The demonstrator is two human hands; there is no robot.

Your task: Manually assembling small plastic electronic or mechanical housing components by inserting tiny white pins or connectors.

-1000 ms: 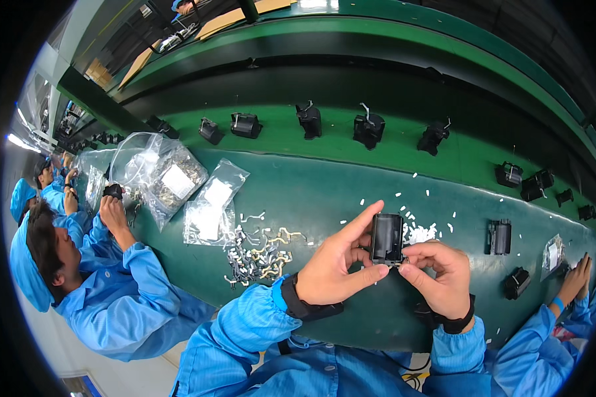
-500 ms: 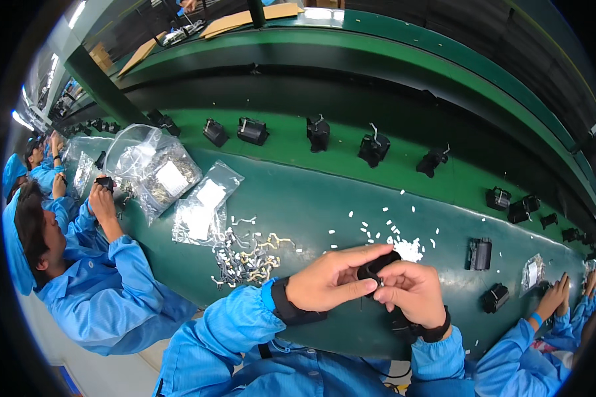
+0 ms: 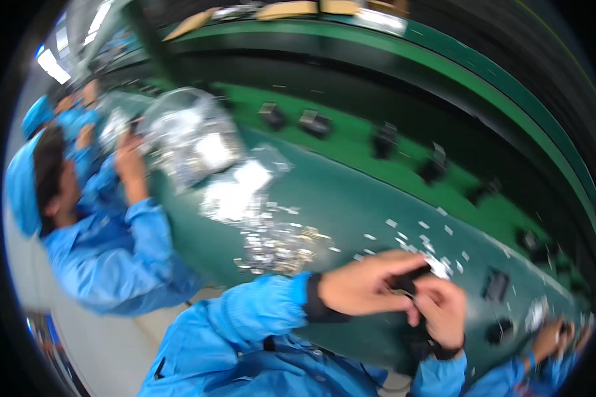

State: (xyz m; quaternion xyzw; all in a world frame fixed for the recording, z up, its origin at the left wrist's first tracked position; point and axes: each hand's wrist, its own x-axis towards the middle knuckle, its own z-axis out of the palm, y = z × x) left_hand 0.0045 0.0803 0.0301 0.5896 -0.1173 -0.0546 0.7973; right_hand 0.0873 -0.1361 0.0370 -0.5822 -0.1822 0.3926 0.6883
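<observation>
Low over the near part of the green table, my left hand [image 3: 361,284] is closed around a small black part [image 3: 404,283], fingers and thumb on its two sides. Against the near right side of the same part, my right hand [image 3: 443,309] is pinched with thumb and fingertips. A thin shiny bit shows between the hands, too blurred to name. Just beyond my fingers lies a pile of small white pieces [image 3: 438,266], with more scattered around it. Left of my hands is a heap of small bent metal pieces [image 3: 281,248].
A large clear bag of metal parts [image 3: 202,142] and a flatter clear bag [image 3: 248,178] lie at the left. Black assemblies [image 3: 433,164] stand along the bright green strip. Another black assembly [image 3: 496,286] sits at right. A co-worker [image 3: 106,245] sits at left; another's hand [image 3: 551,337] is at right.
The whole view has swung and blurred, so the table and bags appear shifted to the right. Both my hands stay on the black part, in much the same grip.
</observation>
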